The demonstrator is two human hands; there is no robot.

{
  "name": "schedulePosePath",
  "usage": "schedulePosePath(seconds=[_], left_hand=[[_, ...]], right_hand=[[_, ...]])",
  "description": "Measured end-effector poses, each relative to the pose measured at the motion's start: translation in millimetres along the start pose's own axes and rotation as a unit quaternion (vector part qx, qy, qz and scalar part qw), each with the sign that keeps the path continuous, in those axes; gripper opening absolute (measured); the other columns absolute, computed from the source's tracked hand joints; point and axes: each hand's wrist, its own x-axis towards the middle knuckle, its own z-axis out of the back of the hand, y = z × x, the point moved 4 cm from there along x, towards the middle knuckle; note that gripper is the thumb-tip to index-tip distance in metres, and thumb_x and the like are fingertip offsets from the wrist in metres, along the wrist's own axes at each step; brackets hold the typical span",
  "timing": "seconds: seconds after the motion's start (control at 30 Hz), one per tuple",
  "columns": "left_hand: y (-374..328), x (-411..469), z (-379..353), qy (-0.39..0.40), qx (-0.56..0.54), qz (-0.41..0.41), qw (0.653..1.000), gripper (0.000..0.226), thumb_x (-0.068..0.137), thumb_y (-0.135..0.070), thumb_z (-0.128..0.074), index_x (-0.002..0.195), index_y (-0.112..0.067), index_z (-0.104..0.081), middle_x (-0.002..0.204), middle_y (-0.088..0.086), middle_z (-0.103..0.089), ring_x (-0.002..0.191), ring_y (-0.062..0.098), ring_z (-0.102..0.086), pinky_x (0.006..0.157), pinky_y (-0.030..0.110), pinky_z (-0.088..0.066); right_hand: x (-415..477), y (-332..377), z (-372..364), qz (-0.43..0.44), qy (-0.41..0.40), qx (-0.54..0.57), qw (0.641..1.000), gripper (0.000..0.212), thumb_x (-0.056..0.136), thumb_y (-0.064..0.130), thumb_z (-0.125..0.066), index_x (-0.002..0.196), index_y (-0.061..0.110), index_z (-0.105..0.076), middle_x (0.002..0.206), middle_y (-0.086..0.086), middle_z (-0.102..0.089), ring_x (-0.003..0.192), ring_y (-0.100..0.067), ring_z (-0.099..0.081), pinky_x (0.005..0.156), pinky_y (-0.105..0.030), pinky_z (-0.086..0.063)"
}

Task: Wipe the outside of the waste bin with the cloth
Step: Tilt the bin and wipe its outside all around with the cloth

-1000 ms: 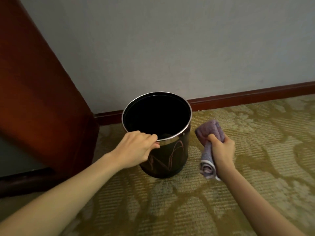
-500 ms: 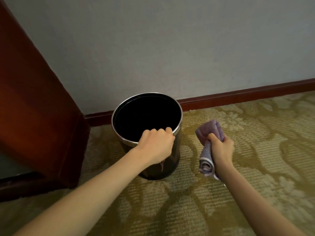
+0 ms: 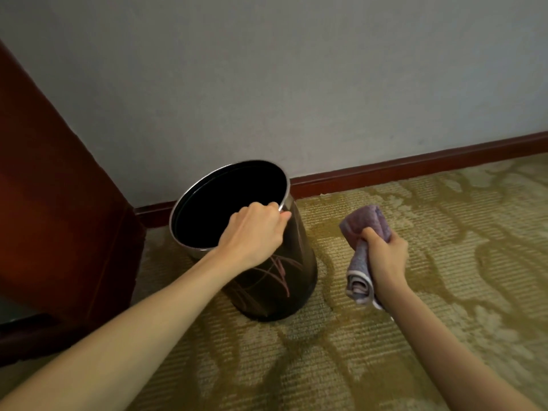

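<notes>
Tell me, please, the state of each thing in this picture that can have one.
waste bin: no lid, tilted with its top toward the left, base on the carpet.
cloth: bunched up, not touching the waste bin.
left hand: grips the waste bin at its rim.
right hand: grips the cloth.

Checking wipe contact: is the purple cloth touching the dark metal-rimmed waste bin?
No: the purple cloth in the right hand is clear of the dark waste bin, patterned carpet visible between.
</notes>
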Motion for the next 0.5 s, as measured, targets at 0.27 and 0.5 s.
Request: schedulePosePath(seconds=[0.27, 0.5], left_hand=[[50, -11, 34, -0.083, -0.109, 0.094, 0.986, 0.047, 0.095, -0.032, -0.05, 0.052, -0.021, -0.035, 0.049, -0.004, -0.04, 0.045, 0.012, -0.04, 0.046, 0.029, -0.025], [96, -37, 51, -0.087, -0.181, 0.125, 0.972, 0.044, 0.098, -0.025, -0.048, 0.062, 0.001, -0.053, 0.059, 0.017, -0.056, 0.054, 0.026, -0.05, 0.055, 0.043, -0.038]], right_hand=[[4, 24, -31, 0.032, 0.03, 0.01, 0.999, 0.011, 0.068, 0.025, -0.06, 0.072, 0.016, -0.065, 0.069, -0.002, -0.066, 0.064, -0.016, -0.06, 0.058, -0.033, -0.047], [-11, 29, -76, 0.057, 0.062, -0.003, 0.996, 0.017, 0.065, 0.03, -0.06, 0.077, 0.02, -0.067, 0.078, -0.001, -0.071, 0.076, -0.019, -0.067, 0.071, -0.039, -0.055]])
